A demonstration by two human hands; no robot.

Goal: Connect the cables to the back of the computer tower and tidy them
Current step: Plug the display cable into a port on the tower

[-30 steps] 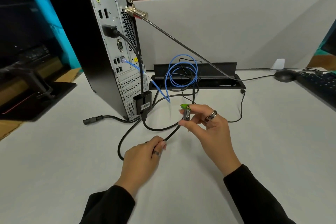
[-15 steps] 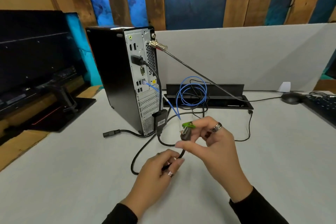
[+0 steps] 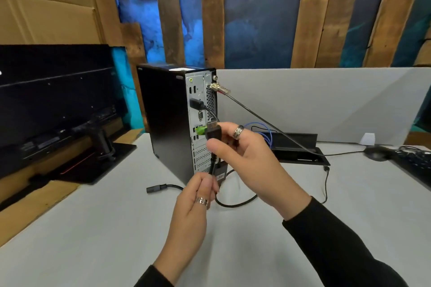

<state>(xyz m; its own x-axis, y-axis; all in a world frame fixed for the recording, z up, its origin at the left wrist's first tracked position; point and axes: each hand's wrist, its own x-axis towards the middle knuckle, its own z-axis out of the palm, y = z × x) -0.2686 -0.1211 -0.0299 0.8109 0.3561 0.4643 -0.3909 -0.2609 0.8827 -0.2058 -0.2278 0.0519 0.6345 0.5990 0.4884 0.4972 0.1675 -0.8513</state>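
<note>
My right hand (image 3: 247,158) pinches a black cable plug (image 3: 213,134) between thumb and fingers, its metal end pointing up; a green tab (image 3: 200,130) shows just left of the plug. Below it my left hand (image 3: 196,202) pinches the same black cable (image 3: 212,165), which runs upright from one hand to the other. Just beyond both hands stands the computer tower (image 3: 168,119) on the table (image 3: 93,228), its rear panel toward me. Above my right hand another black plug (image 3: 195,103) sits in the panel. A loose cable end (image 3: 155,188) lies on the table left of my left hand. A coil of blue cable (image 3: 268,135) shows behind my right hand.
</note>
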